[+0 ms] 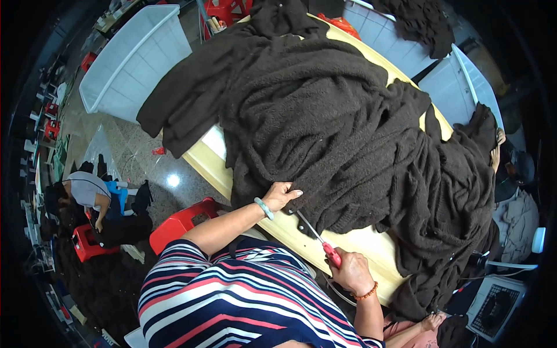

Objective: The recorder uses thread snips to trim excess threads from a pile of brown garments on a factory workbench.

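A large heap of dark brown fleecy knit garments [313, 110] covers most of the pale yellow table [206, 168]. My left hand [279, 197] pinches the near edge of this cloth, thumb pointing right. My right hand [351, 271] is wrapped round the red handle of a tool [332, 254] with a long, thin metal shaft. Its tip points up and left, reaching the cloth edge just below my left hand. Whether the tip touches the cloth I cannot tell. Small dark round pieces [301, 228] show beside the shaft.
A white bin [136, 58] stands at the far left; two more [377, 29] [447, 87] stand at the far right. Red stools [183, 223] are on the left, where a person [87, 191] bends over. Another person's hands [497, 148] touch the cloth at right. A boxy fan [496, 307] sits lower right.
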`<action>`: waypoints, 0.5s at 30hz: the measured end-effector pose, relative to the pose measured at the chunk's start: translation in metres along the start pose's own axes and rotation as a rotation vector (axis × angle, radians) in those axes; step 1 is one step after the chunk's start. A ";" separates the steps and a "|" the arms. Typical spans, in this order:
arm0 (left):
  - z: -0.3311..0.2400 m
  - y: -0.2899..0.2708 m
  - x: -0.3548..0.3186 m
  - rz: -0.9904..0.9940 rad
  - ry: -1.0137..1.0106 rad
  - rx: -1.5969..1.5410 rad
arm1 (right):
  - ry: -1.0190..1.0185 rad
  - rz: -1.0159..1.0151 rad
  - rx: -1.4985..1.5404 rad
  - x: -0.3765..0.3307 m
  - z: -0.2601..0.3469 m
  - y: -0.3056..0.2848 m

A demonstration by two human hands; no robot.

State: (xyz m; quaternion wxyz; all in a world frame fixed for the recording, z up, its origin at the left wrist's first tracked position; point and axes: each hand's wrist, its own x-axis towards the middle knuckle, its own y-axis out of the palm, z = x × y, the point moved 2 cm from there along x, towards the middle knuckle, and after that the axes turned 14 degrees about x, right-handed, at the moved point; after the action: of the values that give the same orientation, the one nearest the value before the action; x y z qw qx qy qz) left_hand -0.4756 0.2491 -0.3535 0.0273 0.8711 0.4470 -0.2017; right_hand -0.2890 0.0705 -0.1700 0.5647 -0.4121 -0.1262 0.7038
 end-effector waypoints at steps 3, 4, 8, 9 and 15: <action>-0.009 -0.009 -0.005 -0.049 0.027 0.051 | 0.052 -0.031 -0.105 0.013 0.015 0.000; -0.014 -0.012 -0.007 -0.113 0.109 0.052 | 0.007 -0.001 -0.096 0.015 0.015 0.003; -0.080 -0.080 -0.014 -0.187 0.258 0.449 | -0.025 0.038 -0.018 0.021 0.012 -0.002; -0.095 -0.106 -0.011 -0.477 0.387 0.467 | -0.017 -0.056 -0.012 0.024 0.013 -0.005; 0.043 -0.284 0.104 -0.771 0.104 0.164 | -0.042 -0.153 0.019 0.031 0.011 -0.006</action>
State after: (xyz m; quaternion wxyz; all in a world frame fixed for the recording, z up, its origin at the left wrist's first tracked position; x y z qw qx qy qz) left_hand -0.6597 0.4890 -0.3950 -0.1426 0.6478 0.7243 -0.1880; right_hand -0.2939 0.1037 -0.1733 0.6178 -0.3810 -0.1626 0.6684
